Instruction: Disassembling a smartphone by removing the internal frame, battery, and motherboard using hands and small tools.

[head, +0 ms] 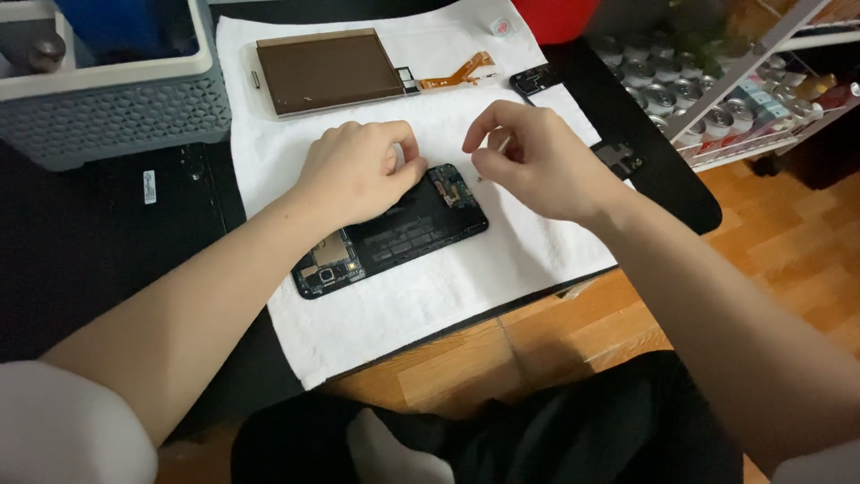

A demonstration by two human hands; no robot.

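Observation:
An opened black phone body (403, 235) lies slantwise on a white towel (466, 278), its circuit board and black battery exposed. My left hand (358, 170) rests on the phone's upper edge, fingers curled and pressing it down. My right hand (537, 161) hovers just right of the phone's upper end, thumb and forefinger pinched around a thin pale stick-like tool (503, 143). The tool's tip is too small to make out.
A detached screen panel (327, 72) with an orange flex cable (457, 73) lies at the towel's far end. Small black phone parts (536, 81) (620, 159) sit at right. A grey perforated basket (107, 99) stands far left; a rack of cans (708, 99) at right.

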